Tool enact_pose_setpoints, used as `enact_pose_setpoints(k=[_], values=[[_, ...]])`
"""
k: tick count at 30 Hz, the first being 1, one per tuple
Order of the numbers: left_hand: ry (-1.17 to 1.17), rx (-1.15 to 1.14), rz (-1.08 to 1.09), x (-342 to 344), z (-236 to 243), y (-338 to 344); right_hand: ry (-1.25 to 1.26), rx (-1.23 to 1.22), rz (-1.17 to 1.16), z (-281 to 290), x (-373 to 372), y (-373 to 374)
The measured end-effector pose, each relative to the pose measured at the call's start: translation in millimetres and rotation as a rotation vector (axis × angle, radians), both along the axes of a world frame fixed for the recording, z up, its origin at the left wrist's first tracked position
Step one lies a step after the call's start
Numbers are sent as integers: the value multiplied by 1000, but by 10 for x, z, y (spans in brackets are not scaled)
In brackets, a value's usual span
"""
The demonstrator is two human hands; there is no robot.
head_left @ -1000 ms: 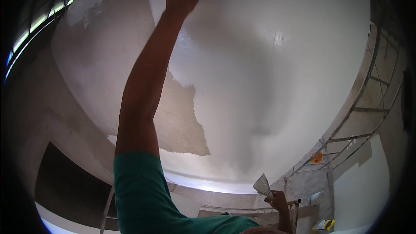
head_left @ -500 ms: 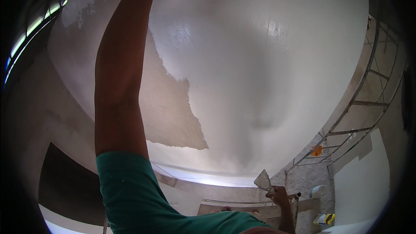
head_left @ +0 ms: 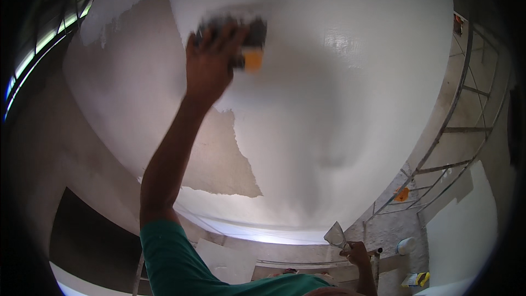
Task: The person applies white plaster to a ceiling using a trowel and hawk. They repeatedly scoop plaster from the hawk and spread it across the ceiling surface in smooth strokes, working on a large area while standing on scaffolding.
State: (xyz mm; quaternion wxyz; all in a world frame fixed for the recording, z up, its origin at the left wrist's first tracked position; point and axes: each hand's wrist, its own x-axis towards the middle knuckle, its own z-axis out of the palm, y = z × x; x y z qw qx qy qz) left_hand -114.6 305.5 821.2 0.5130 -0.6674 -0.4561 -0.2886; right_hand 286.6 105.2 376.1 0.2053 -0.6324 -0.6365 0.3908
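Black-and-orange tool (head_left: 255, 34) blurred, partly hidden behind the left fingers (head_left: 224, 37) (upper edge a smear).

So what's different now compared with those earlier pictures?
The left hand, out of view half a second ago, has come down from the top edge with the black-and-orange tool. Nothing was visibly taken up or let go. The right hand still holds the putty knife low on the right.

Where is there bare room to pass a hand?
Widest: the white-coated wall between the black-and-orange tool in the left hand and the grey metal ladder-like frame. Crowded: lower right, with the right hand, triangular metal scraper and white cylindrical bucket.
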Motion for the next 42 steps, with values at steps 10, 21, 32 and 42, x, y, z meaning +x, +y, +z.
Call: enact_pose_setpoints(k=[10, 21, 32, 42], values=[[-12, 331, -53, 590, 1241, 1009, -25, 83, 44, -249, 108, -119], [13, 212, 68, 734, 1724, 623, -12, 125, 3, -273, 436, -197], [90, 207, 129, 684, 236, 848, 35, 25, 8, -259, 482, -109], [50, 134, 117, 292, 98, 276, 23, 10, -27, -147, 536, -131]])
